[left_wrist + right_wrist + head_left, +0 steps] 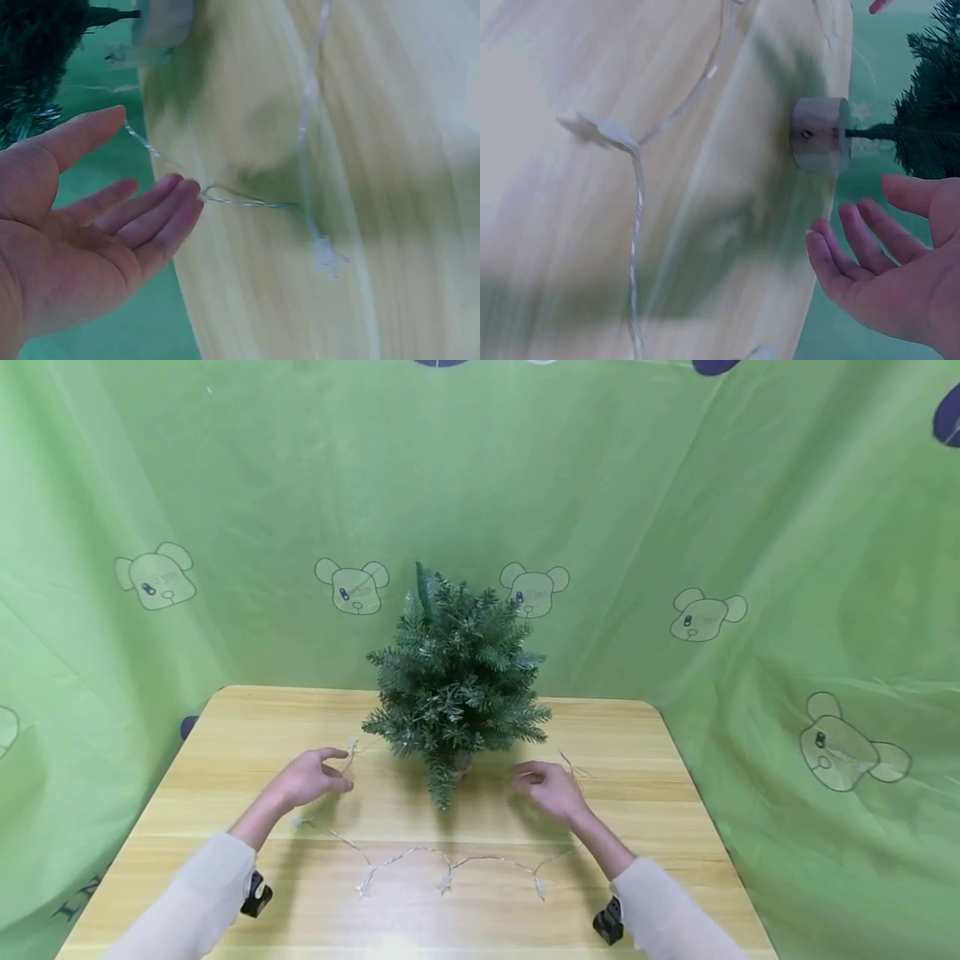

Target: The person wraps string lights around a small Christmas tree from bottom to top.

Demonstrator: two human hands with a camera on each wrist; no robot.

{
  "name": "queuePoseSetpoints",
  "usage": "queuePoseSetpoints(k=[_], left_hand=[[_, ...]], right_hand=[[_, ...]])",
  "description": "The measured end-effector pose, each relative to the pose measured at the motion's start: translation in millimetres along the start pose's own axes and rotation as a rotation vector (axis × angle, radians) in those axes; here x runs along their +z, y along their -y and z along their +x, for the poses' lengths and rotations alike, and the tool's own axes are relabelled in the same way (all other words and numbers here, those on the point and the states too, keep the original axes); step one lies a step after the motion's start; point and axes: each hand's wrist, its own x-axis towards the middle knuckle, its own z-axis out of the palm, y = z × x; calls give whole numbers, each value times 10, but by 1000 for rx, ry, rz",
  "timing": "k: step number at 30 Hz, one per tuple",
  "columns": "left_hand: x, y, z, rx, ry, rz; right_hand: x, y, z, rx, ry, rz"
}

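Note:
A small artificial Christmas tree (457,677) stands at the far middle of the table, its round base (816,135) visible in the right wrist view. To the left of the tree is my left hand (309,778), thumb and fingers apart. A thin clear wire of the star string lights passes by its fingertips in the left wrist view; whether they touch is unclear. My right hand (551,787) hovers at the tree's right with loosely bent fingers and nothing in them. The string lights (491,859) lie in a curve in front of the tree, with star-shaped lights (444,885) along them.
The wooden table (660,827) has rounded far corners. A green curtain (600,468) printed with bear heads hangs behind it and at both sides. Part of the string (570,764) lies beyond the right hand, and a star light (353,743) sits beyond the left.

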Motion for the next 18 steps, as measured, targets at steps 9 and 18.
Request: queuePoseSetpoints(k=[9, 18], left_hand=[[270, 179, -26, -13, 34, -17], [409, 232, -60, -25, 26, 89]], right_hand=[[248, -79, -73, 37, 169, 51], [530, -104, -190, -2, 263, 4]])
